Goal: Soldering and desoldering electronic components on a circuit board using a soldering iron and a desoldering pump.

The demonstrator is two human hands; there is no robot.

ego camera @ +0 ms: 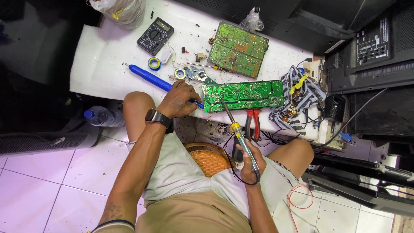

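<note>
Head view: right hand [251, 166] fingers clamped on soldering iron [238, 130], left hand [180, 100] fingers' closure on blue tool [151, 77] unclear.

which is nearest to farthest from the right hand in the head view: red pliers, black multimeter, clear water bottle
From the right hand, which holds the soldering iron:
1. Red pliers, just above the hand at the table's near edge.
2. Black multimeter, far up and left on the white table.
3. Clear water bottle, on the floor at the left.
The last two are too close to call.
</note>
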